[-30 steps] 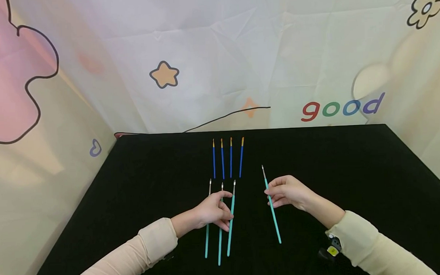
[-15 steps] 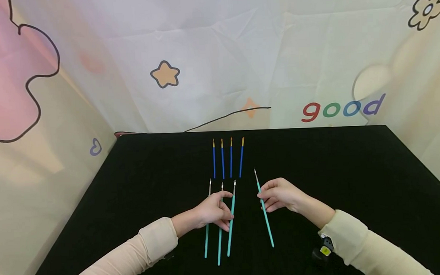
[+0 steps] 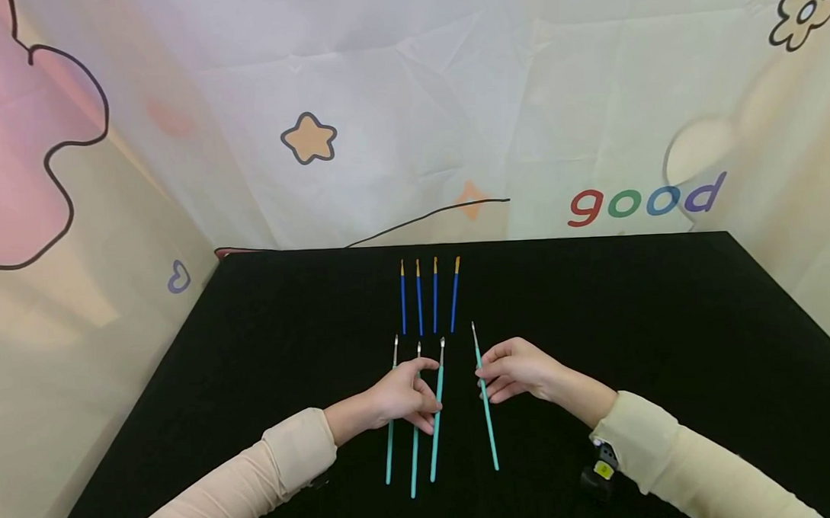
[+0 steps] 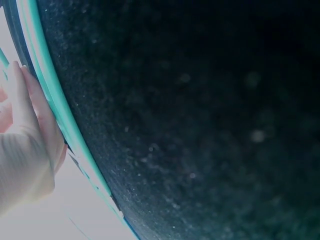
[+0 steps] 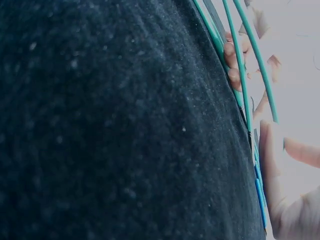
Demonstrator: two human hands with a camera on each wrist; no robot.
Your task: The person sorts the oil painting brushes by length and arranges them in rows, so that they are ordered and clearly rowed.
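Note:
In the head view my left hand reaches across two teal paintbrushes lying on the black table, and its fingertips hold a third teal paintbrush by the handle. A little to the right, my right hand pinches another teal paintbrush between thumb and fingers, bristles pointing away from me. Parts of the leftmost teal paintbrush and the middle one are hidden under my left hand. The left wrist view shows that hand beside teal handles. Teal handles also cross the right wrist view near my right hand.
Several blue paintbrushes with golden ferrules lie side by side behind the teal ones. The black table reaches back to a printed cloth backdrop. A dark device sits at my right cuff.
My right hand has moved left with its teal paintbrush, close to the third one, and the brush has turned more upright in view. My left hand has stayed in place.

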